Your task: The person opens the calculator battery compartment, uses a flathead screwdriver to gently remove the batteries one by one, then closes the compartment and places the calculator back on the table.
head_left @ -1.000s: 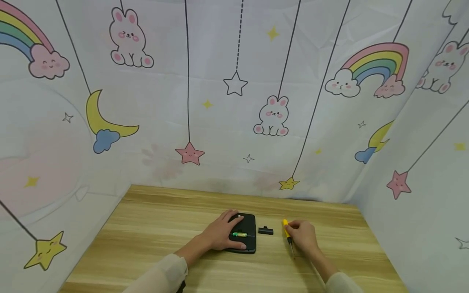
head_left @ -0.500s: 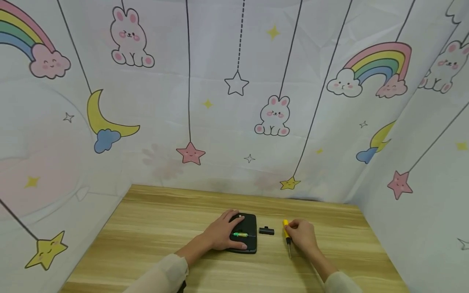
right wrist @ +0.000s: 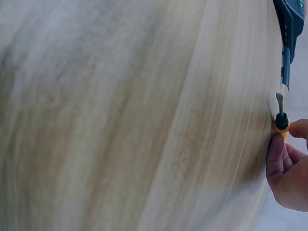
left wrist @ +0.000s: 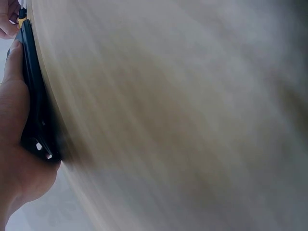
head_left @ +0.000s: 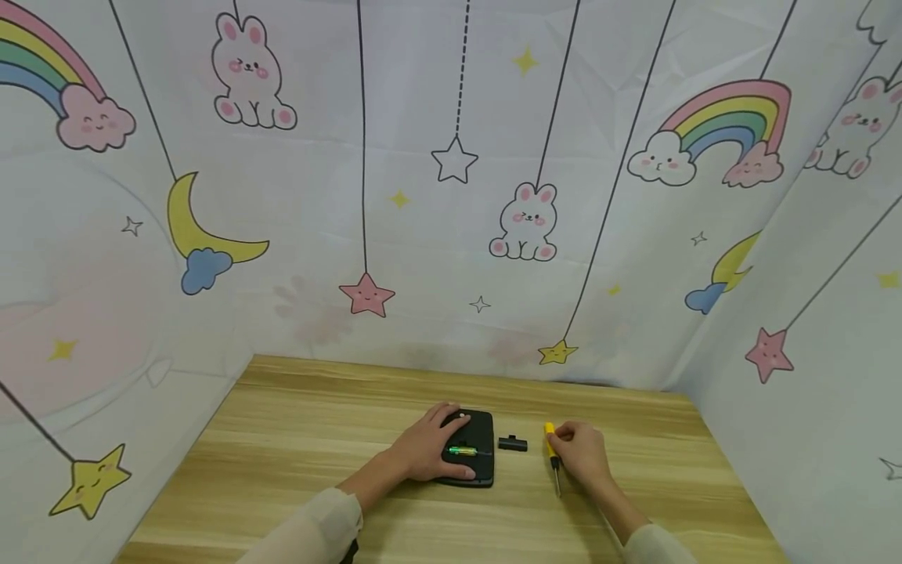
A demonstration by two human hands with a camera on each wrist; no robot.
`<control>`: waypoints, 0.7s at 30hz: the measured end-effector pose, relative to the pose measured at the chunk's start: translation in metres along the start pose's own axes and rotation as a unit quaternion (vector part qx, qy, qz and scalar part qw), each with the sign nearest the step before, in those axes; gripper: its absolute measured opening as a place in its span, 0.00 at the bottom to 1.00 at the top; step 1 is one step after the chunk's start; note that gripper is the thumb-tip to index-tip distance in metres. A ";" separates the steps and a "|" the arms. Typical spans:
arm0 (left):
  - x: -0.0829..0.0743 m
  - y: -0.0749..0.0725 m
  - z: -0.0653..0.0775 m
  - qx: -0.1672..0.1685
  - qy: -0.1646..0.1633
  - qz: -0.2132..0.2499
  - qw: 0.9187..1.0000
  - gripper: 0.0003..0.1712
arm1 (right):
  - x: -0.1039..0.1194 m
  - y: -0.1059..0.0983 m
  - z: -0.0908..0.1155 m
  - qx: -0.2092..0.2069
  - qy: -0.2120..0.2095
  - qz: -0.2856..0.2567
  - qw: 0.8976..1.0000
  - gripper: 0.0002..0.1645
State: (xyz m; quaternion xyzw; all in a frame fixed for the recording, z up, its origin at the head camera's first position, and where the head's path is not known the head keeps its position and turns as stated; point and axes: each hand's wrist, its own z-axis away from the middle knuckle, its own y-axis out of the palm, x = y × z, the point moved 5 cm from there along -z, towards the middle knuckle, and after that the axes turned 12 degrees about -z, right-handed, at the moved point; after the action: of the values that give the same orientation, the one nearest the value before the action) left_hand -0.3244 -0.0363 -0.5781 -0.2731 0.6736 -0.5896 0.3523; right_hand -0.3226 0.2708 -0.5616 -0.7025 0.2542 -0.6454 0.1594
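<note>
A flat black device [head_left: 481,432] with rounded corners lies on the wooden table, a green battery [head_left: 463,450] showing in its slot. My left hand [head_left: 425,446] rests on the device's left side with fingers and thumb spread; the left wrist view shows the device [left wrist: 33,86] edge-on under the palm. Just right of it lies a small black battery cover [head_left: 512,444] with a tab. Farther right, my right hand [head_left: 583,453] pinches the yellow handle of a screwdriver [head_left: 550,440] between thumb and fingers. Its flat metal tip [right wrist: 279,98] points toward the table's front.
The wood-grain table [head_left: 282,446] is bordered at the back and right by a white cloth [head_left: 423,251] printed with rabbits, stars and rainbows. Pale sleeves [head_left: 310,529] cover both forearms.
The screwdriver's tip has swung slightly to the left in my right hand's fingers. My left hand, the device and the battery cover stay where they were.
</note>
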 end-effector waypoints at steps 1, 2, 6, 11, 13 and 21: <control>0.000 0.000 0.000 -0.001 0.001 0.001 1.000 0.59 | 0.000 0.000 0.000 0.000 0.000 0.000 1.000 0.08; 0.000 0.001 0.000 -0.002 0.001 0.002 1.000 0.59 | 0.000 0.000 0.000 0.000 -0.001 0.002 1.000 0.08; 0.001 0.003 -0.001 -0.004 0.001 0.003 1.000 0.60 | 0.000 0.000 0.001 0.001 0.004 0.006 1.000 0.08; 0.001 0.004 -0.001 -0.001 -0.002 0.001 1.000 0.59 | 0.001 0.000 0.000 0.005 0.004 0.006 1.000 0.09; 0.000 0.002 -0.001 0.004 -0.004 0.002 1.000 0.59 | 0.001 -0.001 0.000 0.007 0.005 0.006 1.000 0.10; -0.001 -0.002 0.001 0.007 -0.003 0.001 1.000 0.59 | 0.004 -0.005 0.002 0.012 0.012 0.015 1.000 0.10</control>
State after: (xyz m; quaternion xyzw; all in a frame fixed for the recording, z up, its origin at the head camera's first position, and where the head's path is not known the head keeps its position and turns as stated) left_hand -0.3231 -0.0365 -0.5758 -0.2717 0.6685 -0.5931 0.3572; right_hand -0.3200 0.2727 -0.5559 -0.6886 0.2591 -0.6545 0.1741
